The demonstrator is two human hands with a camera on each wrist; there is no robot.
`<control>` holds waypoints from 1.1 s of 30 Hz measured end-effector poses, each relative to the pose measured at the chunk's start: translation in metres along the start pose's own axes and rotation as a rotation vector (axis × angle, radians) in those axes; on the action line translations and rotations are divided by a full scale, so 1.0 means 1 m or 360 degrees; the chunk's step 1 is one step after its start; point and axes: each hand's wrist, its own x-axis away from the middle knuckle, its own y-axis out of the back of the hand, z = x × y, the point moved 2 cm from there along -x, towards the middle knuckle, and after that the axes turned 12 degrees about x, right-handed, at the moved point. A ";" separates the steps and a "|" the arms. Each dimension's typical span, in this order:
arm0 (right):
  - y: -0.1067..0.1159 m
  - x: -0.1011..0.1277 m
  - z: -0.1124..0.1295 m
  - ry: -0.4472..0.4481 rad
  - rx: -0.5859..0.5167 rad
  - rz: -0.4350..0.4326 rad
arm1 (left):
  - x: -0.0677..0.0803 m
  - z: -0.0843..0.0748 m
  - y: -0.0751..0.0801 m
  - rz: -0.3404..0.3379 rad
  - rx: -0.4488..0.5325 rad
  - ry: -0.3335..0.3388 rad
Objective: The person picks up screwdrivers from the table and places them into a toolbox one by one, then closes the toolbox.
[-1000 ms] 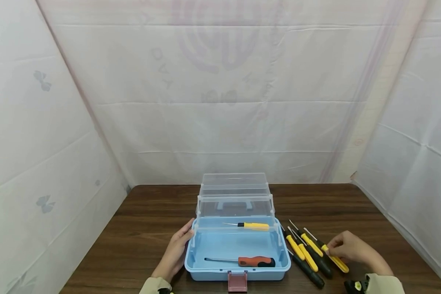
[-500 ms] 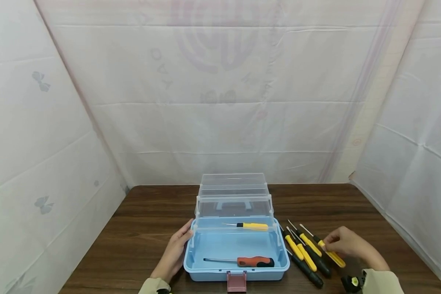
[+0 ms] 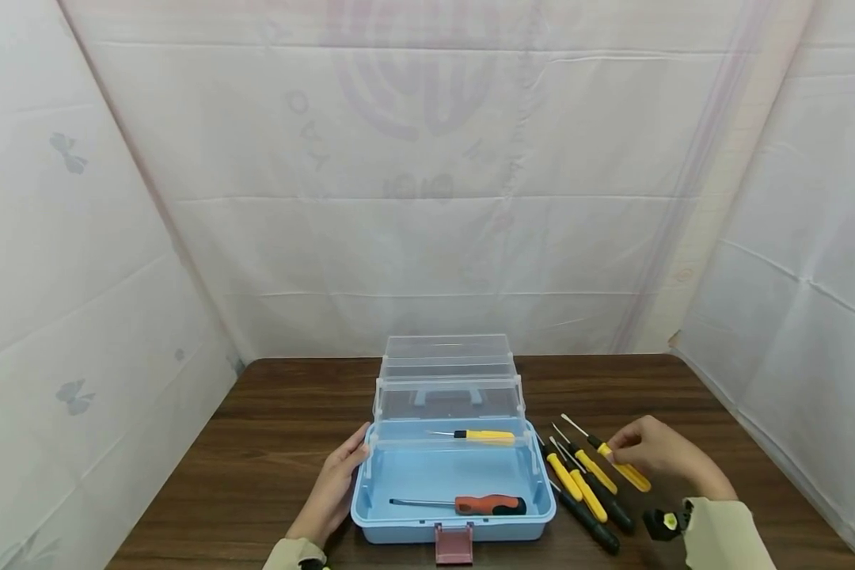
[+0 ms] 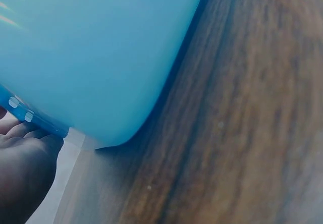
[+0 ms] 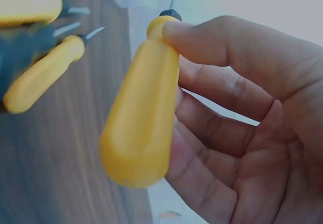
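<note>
A light blue toolbox (image 3: 399,532) stands on the table with its clear lid raised. An orange-and-black screwdriver (image 3: 490,505) lies inside near the front, and a yellow-handled one (image 3: 490,436) shows towards the back. My left hand (image 3: 331,485) holds the box's left side at the rim; its fingertips are partly hidden in the left wrist view. On the right, my right hand (image 3: 659,455) pinches a yellow screwdriver (image 5: 144,113) by the neck of its handle between thumb and fingers. Its shaft points away, towards the back left.
Several more screwdrivers lie in a loose bunch right of the box, with yellow handles (image 3: 590,496) and black handles (image 3: 598,530). A pink latch (image 3: 454,545) hangs at the box's front. White sheeting (image 3: 427,237) surrounds the dark wooden table (image 3: 271,427).
My right hand has lifted the yellow screwdriver and moved it left and away, apart from the bunch. The left hand stays at the box; the whole view has shifted slightly.
</note>
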 end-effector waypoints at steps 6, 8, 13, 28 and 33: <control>0.004 -0.009 0.014 0.0065 -0.0027 -0.0009 | 0.000 0.001 0.001 -0.0012 -0.0010 0.0006; 0.005 -0.012 0.018 0.0093 -0.0016 -0.0008 | 0.000 0.001 0.001 -0.0012 -0.0007 0.0008; 0.008 -0.022 0.031 0.0139 -0.0001 -0.0017 | 0.001 0.000 0.000 -0.0008 0.0000 0.0011; 0.015 -0.052 0.064 0.0209 0.0028 -0.0015 | 0.002 -0.002 0.000 -0.0001 0.0032 -0.0001; 0.014 -0.059 0.075 0.0259 0.0079 -0.0024 | 0.004 -0.002 0.001 -0.0010 0.0022 -0.0006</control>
